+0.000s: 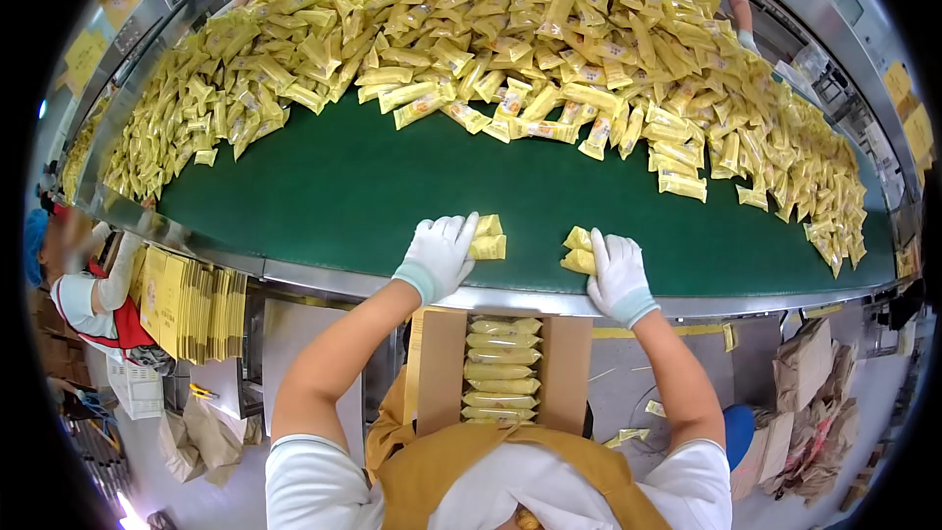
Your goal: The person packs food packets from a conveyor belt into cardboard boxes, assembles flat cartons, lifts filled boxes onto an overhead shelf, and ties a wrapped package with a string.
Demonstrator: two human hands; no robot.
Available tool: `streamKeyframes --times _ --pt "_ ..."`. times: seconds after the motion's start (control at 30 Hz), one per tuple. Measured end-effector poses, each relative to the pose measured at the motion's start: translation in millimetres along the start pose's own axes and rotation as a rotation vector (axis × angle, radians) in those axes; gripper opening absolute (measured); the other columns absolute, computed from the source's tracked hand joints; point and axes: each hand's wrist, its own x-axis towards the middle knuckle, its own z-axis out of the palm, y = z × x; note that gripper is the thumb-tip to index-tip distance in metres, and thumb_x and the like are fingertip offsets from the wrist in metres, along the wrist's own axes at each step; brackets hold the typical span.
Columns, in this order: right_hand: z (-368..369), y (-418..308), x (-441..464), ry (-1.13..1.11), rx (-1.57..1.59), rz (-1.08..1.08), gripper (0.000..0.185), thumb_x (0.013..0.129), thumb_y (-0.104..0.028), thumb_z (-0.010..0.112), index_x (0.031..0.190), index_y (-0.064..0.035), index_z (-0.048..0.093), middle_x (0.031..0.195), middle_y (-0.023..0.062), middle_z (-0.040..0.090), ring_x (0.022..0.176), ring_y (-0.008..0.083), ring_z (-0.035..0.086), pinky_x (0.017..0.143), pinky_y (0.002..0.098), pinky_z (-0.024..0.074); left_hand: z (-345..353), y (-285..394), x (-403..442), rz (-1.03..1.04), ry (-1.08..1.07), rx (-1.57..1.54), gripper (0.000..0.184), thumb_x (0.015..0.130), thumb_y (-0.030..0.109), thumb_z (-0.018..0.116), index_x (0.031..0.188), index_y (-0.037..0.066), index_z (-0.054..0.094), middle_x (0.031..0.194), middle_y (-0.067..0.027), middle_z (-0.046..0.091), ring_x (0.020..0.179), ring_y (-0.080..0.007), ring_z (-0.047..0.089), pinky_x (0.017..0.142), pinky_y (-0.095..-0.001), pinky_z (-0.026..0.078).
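Note:
Two small yellow wrapped packets (488, 246) lie side by side on the green conveyor belt (353, 196) near its front edge. My left hand (439, 255), in a white glove, grips them from their left side. Opposite it, my gloved right hand (620, 277) has its fingers on another pair of yellow packets (579, 260), holding them from the right. Part of each pair is hidden behind my fingers. Below the belt edge, an open cardboard box (442, 373) stands in front of my body, with a column of yellow packets (503, 355) stacked flat inside.
A large heap of yellow packets (549, 29) covers the far side of the belt. A metal rim (334, 280) borders the belt. Folded yellow cartons (186, 304) stand at left, near a person in a red apron. Other people's arms reach in beyond the heap.

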Motion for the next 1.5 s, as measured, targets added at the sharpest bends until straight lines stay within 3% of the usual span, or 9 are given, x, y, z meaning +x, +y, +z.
streamKeyframes --times 0.2,0.5,0.73,0.83,1.07,1.17,1.23,1.3,1.5 --pt "-68.0 -15.5 1.0 0.010 0.495 0.292 0.079 0.070 -0.019 0.087 0.137 -0.0011 0.048 0.122 0.0214 0.062 0.114 0.0391 0.061 0.098 0.0424 0.0497 -29.5 -14.2 -11.0 -0.276 -0.054 -0.534 0.082 0.087 0.025 0.073 0.153 0.002 0.031 0.131 -0.0194 0.053 0.120 -0.0346 0.055 0.101 -0.0445 0.043" --pt "-66.6 -146.3 -49.6 -0.693 0.577 -0.476 0.039 0.078 -0.023 0.078 0.111 -0.0079 0.063 0.105 0.0156 0.067 0.102 0.0363 0.064 0.091 0.0458 0.0520 -94.1 58.8 -70.2 0.054 -0.034 -1.153 0.092 0.088 0.016 0.068 0.160 -0.002 0.012 0.152 -0.0284 0.035 0.138 -0.0414 0.038 0.117 -0.0417 0.030" --pt "-2.8 -182.8 -111.6 -0.342 0.490 -0.553 0.029 0.088 -0.010 0.058 0.117 -0.0074 0.059 0.114 0.0131 0.061 0.098 0.0302 0.066 0.085 0.0427 0.0554 -46.8 111.4 -108.0 0.276 -0.146 -0.426 0.074 0.089 0.024 0.066 0.155 0.014 0.034 0.138 -0.0193 0.053 0.114 -0.0367 0.060 0.096 -0.0463 0.048" --pt "-14.2 -166.9 -118.0 -0.581 0.555 -0.558 0.036 0.089 -0.015 0.059 0.124 -0.0106 0.057 0.117 0.0116 0.060 0.098 0.0311 0.066 0.082 0.0441 0.0557 -49.8 131.0 -118.4 0.296 -0.309 -0.308 0.068 0.087 0.025 0.067 0.149 0.018 0.043 0.136 -0.0152 0.055 0.114 -0.0316 0.061 0.093 -0.0439 0.049" --pt "-90.0 -124.2 -89.3 -0.241 0.515 -0.018 0.028 0.088 -0.039 0.068 0.079 -0.0124 0.071 0.082 0.0104 0.069 0.076 0.0328 0.068 0.069 0.0442 0.0549 -37.3 150.6 -155.4 0.368 -0.209 -0.268 0.083 0.091 0.056 0.057 0.152 0.004 0.037 0.149 -0.0247 0.043 0.139 -0.0368 0.041 0.116 -0.0537 0.027" --pt "-61.0 -107.0 -57.4 0.281 0.385 0.278 0.037 0.081 -0.035 0.077 0.099 -0.0044 0.067 0.094 0.0149 0.068 0.094 0.0339 0.066 0.082 0.0426 0.0533 -43.6 159.8 -152.5 0.337 -0.277 -0.180 0.092 0.091 0.067 0.052 0.153 0.002 0.034 0.154 -0.0275 0.037 0.144 -0.0392 0.034 0.118 -0.0577 0.021" --pt "-20.6 -96.7 -44.9 0.176 0.465 0.274 0.048 0.082 -0.045 0.075 0.104 -0.0035 0.067 0.103 0.0172 0.067 0.096 0.0344 0.067 0.083 0.0433 0.0538 -41.4 164.2 -147.4 0.326 -0.335 -0.124 0.096 0.091 0.071 0.050 0.154 0.001 0.031 0.156 -0.0286 0.034 0.146 -0.0402 0.030 0.119 -0.0595 0.018" --pt "-25.7 -109.3 -25.4 -0.327 0.326 0.385 0.053 0.086 -0.056 0.069 0.093 -0.0039 0.070 0.095 0.0156 0.071 0.091 0.0359 0.069 0.080 0.0433 0.0547 -36.2 160.5 -147.3 0.351 -0.332 -0.129 0.097 0.091 0.072 0.049 0.155 0.001 0.030 0.157 -0.0285 0.033 0.147 -0.0400 0.030 0.118 -0.0604 0.018" --pt "-16.3 -104.3 -44.1 -0.096 0.356 0.161 0.034 0.089 -0.042 0.067 0.086 -0.0082 0.069 0.090 0.0113 0.068 0.083 0.0331 0.067 0.072 0.0413 0.0542 -43.3 127.1 -155.7 0.173 0.130 -0.644 0.076 0.091 0.039 0.063 0.151 0.000 0.037 0.149 -0.0246 0.045 0.141 -0.0400 0.039 0.118 -0.0568 0.024"
